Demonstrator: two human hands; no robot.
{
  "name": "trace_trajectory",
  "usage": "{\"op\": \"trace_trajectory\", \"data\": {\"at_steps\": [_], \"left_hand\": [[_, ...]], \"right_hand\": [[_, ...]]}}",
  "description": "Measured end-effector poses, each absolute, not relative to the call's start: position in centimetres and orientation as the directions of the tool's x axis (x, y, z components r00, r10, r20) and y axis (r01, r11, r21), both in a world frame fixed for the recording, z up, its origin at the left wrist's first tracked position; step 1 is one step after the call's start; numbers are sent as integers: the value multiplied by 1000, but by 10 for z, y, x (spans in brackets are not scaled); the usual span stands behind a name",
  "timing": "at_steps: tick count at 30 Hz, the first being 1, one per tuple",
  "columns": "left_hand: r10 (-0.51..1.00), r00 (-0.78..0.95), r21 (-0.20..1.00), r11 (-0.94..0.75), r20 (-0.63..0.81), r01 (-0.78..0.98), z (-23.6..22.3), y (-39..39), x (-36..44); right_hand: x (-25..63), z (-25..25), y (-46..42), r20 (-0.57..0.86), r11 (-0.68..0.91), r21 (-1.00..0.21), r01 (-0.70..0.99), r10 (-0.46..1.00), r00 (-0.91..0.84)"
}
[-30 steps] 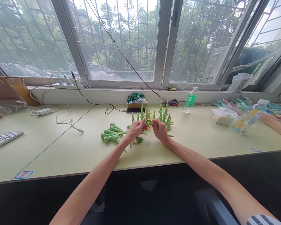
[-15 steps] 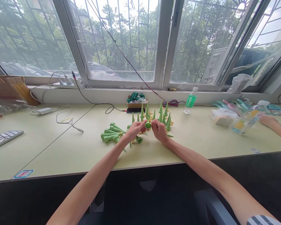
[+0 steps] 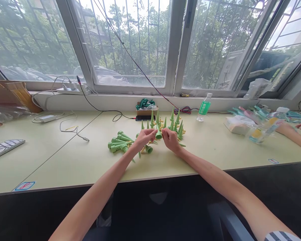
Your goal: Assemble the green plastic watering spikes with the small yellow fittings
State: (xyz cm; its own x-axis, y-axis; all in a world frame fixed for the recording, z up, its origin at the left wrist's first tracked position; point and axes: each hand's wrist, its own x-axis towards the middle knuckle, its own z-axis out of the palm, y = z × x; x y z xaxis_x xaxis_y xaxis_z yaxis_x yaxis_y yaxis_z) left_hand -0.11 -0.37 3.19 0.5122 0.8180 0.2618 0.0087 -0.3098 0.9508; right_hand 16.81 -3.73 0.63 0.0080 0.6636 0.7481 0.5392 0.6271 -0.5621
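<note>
A green cone-shaped plastic watering spike (image 3: 158,135) is between my hands, pointed end up and its open socket end tilted toward me. My left hand (image 3: 144,137) pinches its left side with thumb and fingertips. On its other side my right hand (image 3: 171,140) is closed, fingertips pressed together close to the spike; what they grip is hidden. Just behind stand several green spikes (image 3: 178,118) with small yellow parts at their bases. Left of my left hand lies a heap of green spikes (image 3: 117,143). One loose spike (image 3: 148,149) lies below my left wrist, socket toward me.
Behind the spikes are a black phone (image 3: 146,118) and a small box (image 3: 143,112) of green material. A bottle (image 3: 203,108) stands back right. Farther right are a tissue pack (image 3: 237,124), a lying bottle (image 3: 264,131) and another person's arm (image 3: 294,134). Cables (image 3: 76,132) lie left.
The spike in my left hand has tipped: its socket faced me, and now its pointed end is up. My hands stay nearly in place. The other person's hand at right has shifted.
</note>
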Motion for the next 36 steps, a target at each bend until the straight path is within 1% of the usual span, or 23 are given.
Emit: {"op": "trace_trajectory", "data": {"at_steps": [7,10,14,19,23,28,30,32,36], "left_hand": [[829,490,952,-305,270,-9,30,-2,-3],[828,475,947,-319,297,-36,28,0,-3],[808,457,911,-413,373,-13,29,-1,-2],[736,436,807,-590,518,36,33,-6,0],[735,388,777,-625,556,70,32,-7,4],[784,264,792,-602,562,99,32,-6,7],[805,243,809,-577,541,109,33,-6,6],[832,256,831,-536,492,145,34,-7,6],[850,376,852,-471,369,229,35,-11,6]], "right_hand": [[168,6,-36,721,599,-569,564,692,-8],[168,5,-35,720,599,-564,569,694,-17],[169,3,-33,717,593,-559,580,697,-22],[169,1,-31,719,586,-561,585,695,-6],[167,1,-31,721,585,-567,580,693,6],[168,3,-33,726,574,-587,571,685,58],[168,4,-34,733,573,-594,564,675,85],[169,6,-35,739,575,-595,562,665,102],[168,7,-37,747,582,-586,564,658,96]]}}
